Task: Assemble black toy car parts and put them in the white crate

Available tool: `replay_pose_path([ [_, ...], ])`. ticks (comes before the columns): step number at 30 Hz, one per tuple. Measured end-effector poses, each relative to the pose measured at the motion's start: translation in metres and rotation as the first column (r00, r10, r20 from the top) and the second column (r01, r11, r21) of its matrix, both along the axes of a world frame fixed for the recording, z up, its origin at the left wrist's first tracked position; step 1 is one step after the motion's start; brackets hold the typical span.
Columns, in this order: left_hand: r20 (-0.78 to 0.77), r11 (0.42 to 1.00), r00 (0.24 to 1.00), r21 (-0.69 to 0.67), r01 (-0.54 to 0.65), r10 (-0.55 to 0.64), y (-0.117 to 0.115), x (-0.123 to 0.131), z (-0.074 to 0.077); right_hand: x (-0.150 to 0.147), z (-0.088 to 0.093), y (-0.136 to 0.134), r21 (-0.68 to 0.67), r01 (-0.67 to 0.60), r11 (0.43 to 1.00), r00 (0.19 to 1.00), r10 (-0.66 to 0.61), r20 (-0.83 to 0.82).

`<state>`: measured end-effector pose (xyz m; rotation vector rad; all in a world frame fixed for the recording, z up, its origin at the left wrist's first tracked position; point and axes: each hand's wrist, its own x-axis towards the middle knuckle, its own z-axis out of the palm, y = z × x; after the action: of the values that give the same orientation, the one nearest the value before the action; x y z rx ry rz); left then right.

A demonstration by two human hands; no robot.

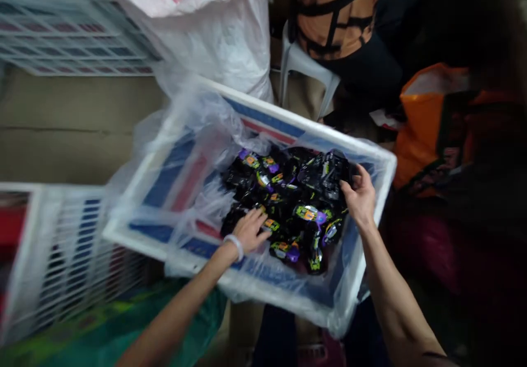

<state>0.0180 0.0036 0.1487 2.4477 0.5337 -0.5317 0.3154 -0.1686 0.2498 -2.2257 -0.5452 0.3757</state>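
A shallow white-rimmed crate [288,109], lined with clear plastic film [206,131], holds a heap of glossy black plastic pieces [284,191]. They look like toy car bodies with green, orange and purple stickers. My left hand [249,232], with a pale band at the wrist, rests on the near left side of the heap, its fingers spread. At the heap's right end, my right hand [361,196] has thumb and fingers at the edge of a black toy car body [335,172] and appears to grip it. Blur hides the exact contact.
A large white sack [230,37] stands behind the crate. Other plastic crates are at the upper left [74,32] and lower left [78,246]. Beyond, a person [337,15] sits on a grey stool [308,70]. An orange bag [424,125] lies to the right.
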Motion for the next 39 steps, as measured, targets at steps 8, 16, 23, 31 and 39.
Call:
replay_pose_path([
  [8, -0.359, 0.943, 0.872, -0.133, 0.306, -0.333, -0.082, -0.151, 0.01, -0.058, -0.044, -0.072, 0.096, 0.105, 0.99, 0.968, -0.08, -0.237],
  [16, -0.334, 0.95, 0.916, 0.139, 0.28, -0.221, -0.086, -0.118, -0.021, -0.106, -0.063, -0.188, -0.303, 0.138, 0.943, 0.95, -0.04, 0.31],
  [23, -0.397, 0.925, 0.889, 0.198, 0.325, -0.228, -0.093, -0.126, -0.036, -0.2, -0.122, -0.26, -0.569, 0.07, 0.819, 0.963, -0.203, -0.174],
  [31, -0.344, 0.866, 0.901, 0.328, 0.378, -0.263, -0.127, -0.108, -0.041, -0.143, -0.103, -0.285, -0.537, -0.074, 0.84, 0.992, 0.005, -0.129],
  [39, -0.229, 0.805, 0.885, 0.369, 0.464, -0.405, -0.231, -0.025, -0.015, -0.029, -0.078, -0.329, -0.531, -0.031, 0.847, 0.996, -0.021, -0.091],
])
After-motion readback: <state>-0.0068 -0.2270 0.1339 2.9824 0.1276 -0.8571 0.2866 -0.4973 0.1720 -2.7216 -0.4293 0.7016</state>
